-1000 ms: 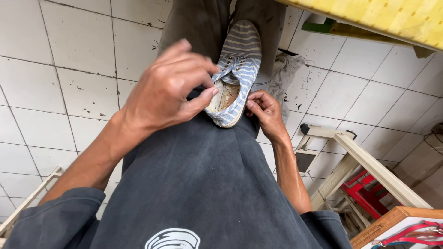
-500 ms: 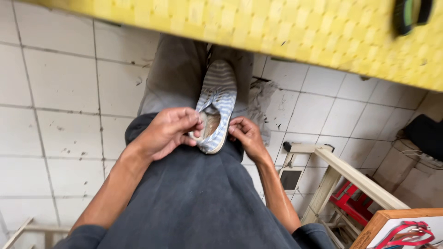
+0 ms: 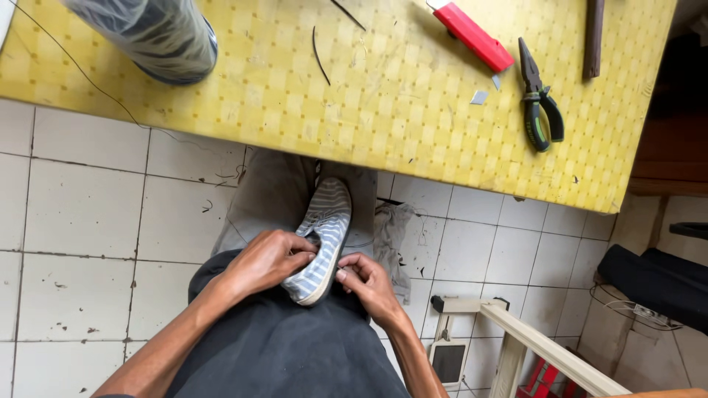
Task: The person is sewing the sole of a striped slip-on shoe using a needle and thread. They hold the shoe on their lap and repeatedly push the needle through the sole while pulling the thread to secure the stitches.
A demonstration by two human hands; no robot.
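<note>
Both hands pinch a striped shoe [image 3: 322, 239] lying on the person's lap below the table's [image 3: 383, 133] near edge (left hand [image 3: 267, 259] at its opening, right hand [image 3: 369, 284] at its heel).

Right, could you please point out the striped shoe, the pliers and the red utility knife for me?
striped shoe [image 3: 324, 228], head view, on its striped upper near the toe.
pliers [image 3: 537, 99], head view, at the pivot above the green-and-black handles.
red utility knife [image 3: 472, 33], head view, middle of its red body.
</note>
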